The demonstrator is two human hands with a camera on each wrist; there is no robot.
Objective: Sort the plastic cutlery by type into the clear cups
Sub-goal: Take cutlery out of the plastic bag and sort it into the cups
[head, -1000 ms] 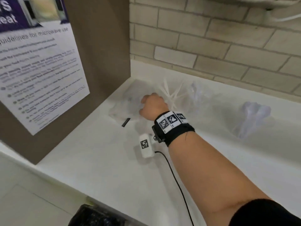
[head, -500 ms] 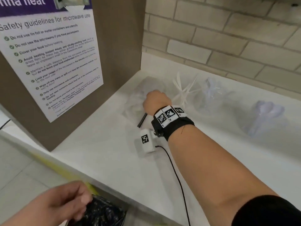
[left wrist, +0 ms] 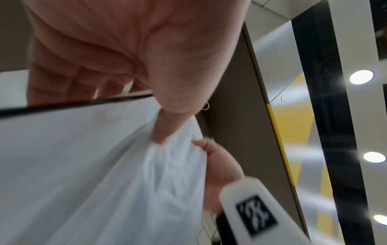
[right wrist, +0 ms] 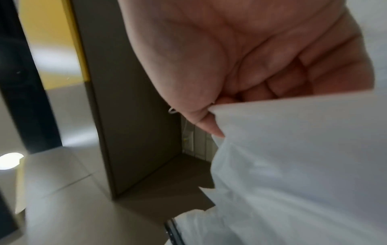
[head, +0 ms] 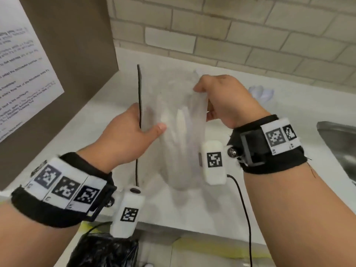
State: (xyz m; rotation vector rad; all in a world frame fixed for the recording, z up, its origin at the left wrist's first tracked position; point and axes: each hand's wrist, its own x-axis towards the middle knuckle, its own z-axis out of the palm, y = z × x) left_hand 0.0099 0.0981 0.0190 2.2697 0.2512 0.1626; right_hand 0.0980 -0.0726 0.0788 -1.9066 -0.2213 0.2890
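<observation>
A clear plastic bag with several white plastic cutlery pieces inside hangs in the air above the white counter. My left hand pinches its left edge along a black strip, thumb on the near side. My right hand pinches the bag's right edge, fingers curled. In the left wrist view the thumb presses into the bag. In the right wrist view the fingertips clamp the bag. A clear cup of white cutlery stands behind my right hand.
A brown panel with a printed poster walls off the left side. A brick wall runs along the back. A steel sink is at the right. A black bag sits below the counter's front edge.
My right hand has lifted the bag off the counter's back corner toward me. My left hand came up from below and took hold of the bag's black-strip edge.
</observation>
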